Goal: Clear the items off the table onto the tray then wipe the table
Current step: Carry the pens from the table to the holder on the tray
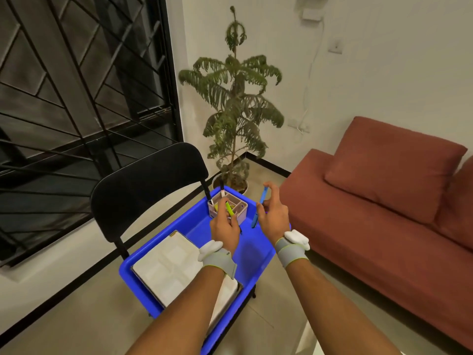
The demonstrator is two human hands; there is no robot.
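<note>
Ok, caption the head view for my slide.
Left hand holds a highlighter at the organizer in the tray; right hand holds a pen.

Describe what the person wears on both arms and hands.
Both forearms are bare, with no sleeves in view. The left hand and right hand are ungloved. The left wristband and right wristband are grey, edged in yellow-green, each topped by a rounded white pod.

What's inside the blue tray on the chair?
A pink pen organizer with a black marker stands at the blue tray's far end; a white book lies nearer. The left forearm hides part of the near end.
</note>
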